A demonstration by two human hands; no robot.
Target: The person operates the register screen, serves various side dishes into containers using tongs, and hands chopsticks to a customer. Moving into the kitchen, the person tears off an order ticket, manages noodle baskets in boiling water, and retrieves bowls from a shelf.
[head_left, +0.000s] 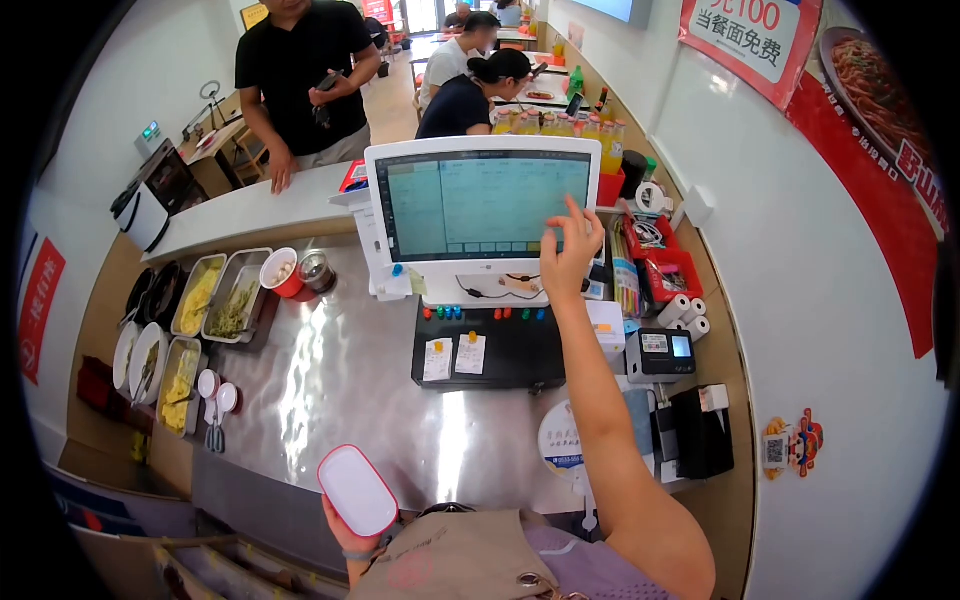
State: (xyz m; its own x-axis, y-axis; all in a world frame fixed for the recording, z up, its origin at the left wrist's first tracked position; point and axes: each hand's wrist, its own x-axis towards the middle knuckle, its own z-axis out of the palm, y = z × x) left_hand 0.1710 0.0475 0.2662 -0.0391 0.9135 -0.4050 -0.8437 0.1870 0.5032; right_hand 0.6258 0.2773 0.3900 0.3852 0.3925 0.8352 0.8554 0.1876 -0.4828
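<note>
My right hand [572, 245] is raised in front of the right side of the touchscreen monitor [480, 205], its fingers apart and nothing in them. Whether a fingertip touches the glass I cannot tell. Low at the front of the metal counter, my left hand [345, 535] grips a small white oval dish [358, 490] with a red rim. The dish has nothing in it, and it hides most of that hand's fingers. Below the monitor lies a black cash drawer [490, 365] with paper slips [470, 354] under coloured magnets.
Metal pans of food [235, 295], white bowls [148, 362] and a red-and-white cup [282, 272] stand at the left. A receipt printer [660, 355], paper rolls [685, 312] and red baskets [670, 275] crowd the right. Beyond the counter stands a person in black [305, 80]; others sit at tables.
</note>
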